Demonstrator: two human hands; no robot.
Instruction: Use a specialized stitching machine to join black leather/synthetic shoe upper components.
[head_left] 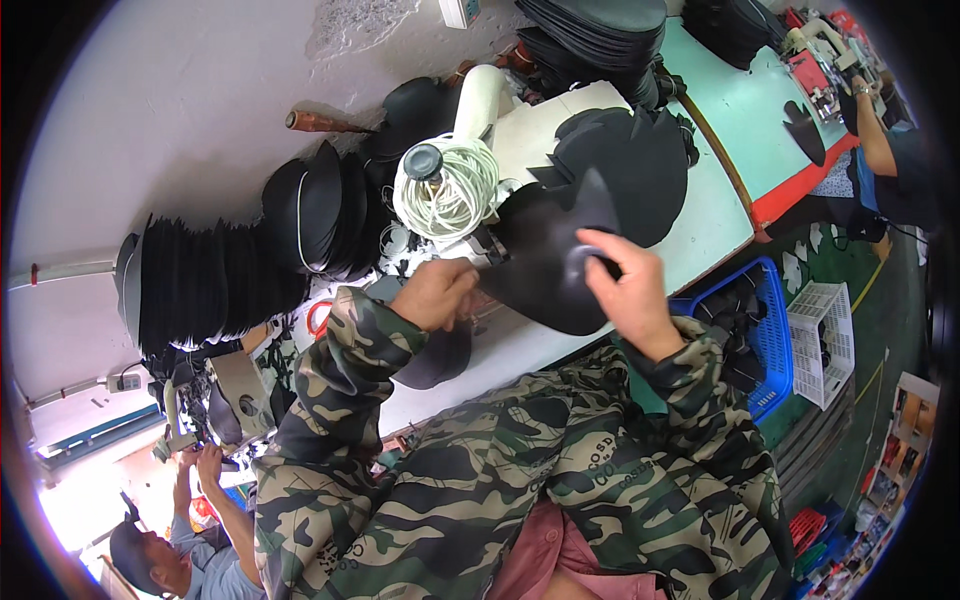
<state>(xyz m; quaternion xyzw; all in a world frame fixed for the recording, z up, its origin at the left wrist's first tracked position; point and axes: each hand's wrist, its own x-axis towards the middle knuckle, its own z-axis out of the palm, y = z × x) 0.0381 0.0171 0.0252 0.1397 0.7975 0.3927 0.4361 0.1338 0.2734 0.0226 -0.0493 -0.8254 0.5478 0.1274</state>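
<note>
A black sheet piece [545,265] with a pointed tab lies tilted over the white table, in front of a pale sewing machine [481,104]. My right hand [634,300] grips the piece at its right side, thumb and forefinger bent against it, slightly blurred. Closed at the left end of the piece is my left hand [437,293]; whatever sits between its fingertips is too small to make out. Below the left hand, another dark rounded piece [440,358] hangs at the table's near edge. A stack of black cut pieces [640,175] with jagged edges rests just beyond the right hand.
A coil of white cord [447,195] sits by the machine. Long rows of black pieces [210,280] line the wall at left. A blue basket [768,340] and white crate [822,345] stand right. Co-workers [195,555] work at lower left and far right.
</note>
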